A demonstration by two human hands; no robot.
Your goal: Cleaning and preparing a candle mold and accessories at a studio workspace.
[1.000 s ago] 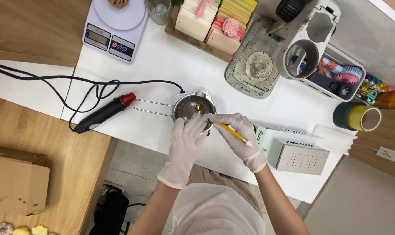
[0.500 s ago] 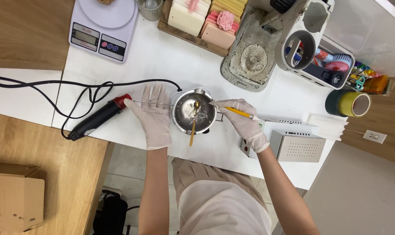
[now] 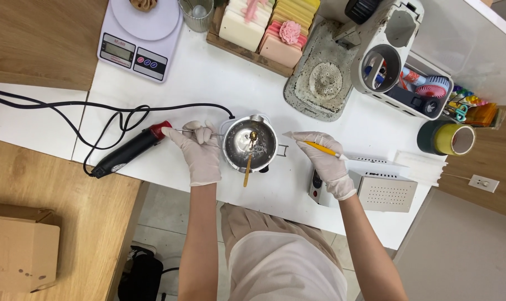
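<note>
Item: small steel pot (image 3: 249,144), set on the white table (image 3: 219,83) near its front edge, directly before the person. A gold spoon (image 3: 248,161) was laid across the pot, bowl inside, handle out over the near rim. The contents could not be told; only a shiny bottom was seen.

Left hand (image 3: 200,153), gloved: closed around the pot's thin wire handle (image 3: 194,131), which stuck out to the left. The pot was steadied by it, not lifted.

Right hand (image 3: 325,161), gloved: held just right of the pot, apart from it, with a yellow pencil-like stick (image 3: 320,148) pinched between thumb and fingers. Whether a white scrap was also held at the fingertips could not be told.

Adjacent: black and red heat gun (image 3: 127,154) with coiled cord (image 3: 119,114), lying just left of the left hand; digital scale (image 3: 139,34) at the far left; wooden tray of soap bars (image 3: 269,28) at the back; grey stained pad (image 3: 322,81); white machine (image 3: 387,44); tape rolls (image 3: 448,138); perforated white box (image 3: 384,192) at the right.

Step judged in hand: the pot being held firm while the stick was readied beside it. Next move judged to call for a firm handle grip, so that the pot would not tip, and for the stick to be brought in clear of the spoon.
</note>
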